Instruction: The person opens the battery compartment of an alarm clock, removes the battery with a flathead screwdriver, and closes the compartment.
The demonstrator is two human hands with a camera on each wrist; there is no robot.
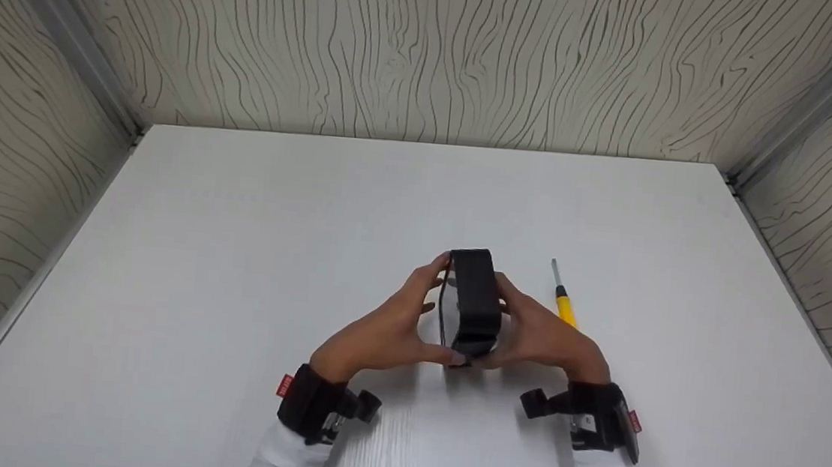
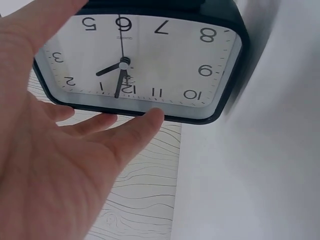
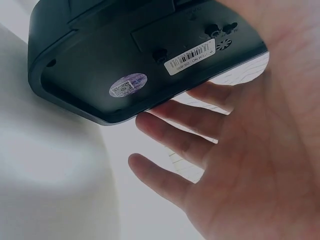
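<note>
A black alarm clock (image 1: 476, 299), turned with a narrow side up, is held between both hands over the white table (image 1: 274, 214). Its face looks left, towards my left hand (image 1: 393, 325); the thumb grips the near edge and fingers reach the far edge. In the left wrist view the white dial (image 2: 165, 55) appears upside down, fingertips along its rim. My right hand (image 1: 539, 331) holds the clock from the back side. The right wrist view shows the back (image 3: 95, 80) with small knobs, a barcode label (image 3: 190, 57) and an oval sticker (image 3: 128, 85).
A screwdriver (image 1: 564, 304) with a yellow handle lies just beyond my right hand, its shaft pointing away and its handle end partly hidden. Wood-patterned panels (image 1: 432, 54) stand at the back and both sides of the table.
</note>
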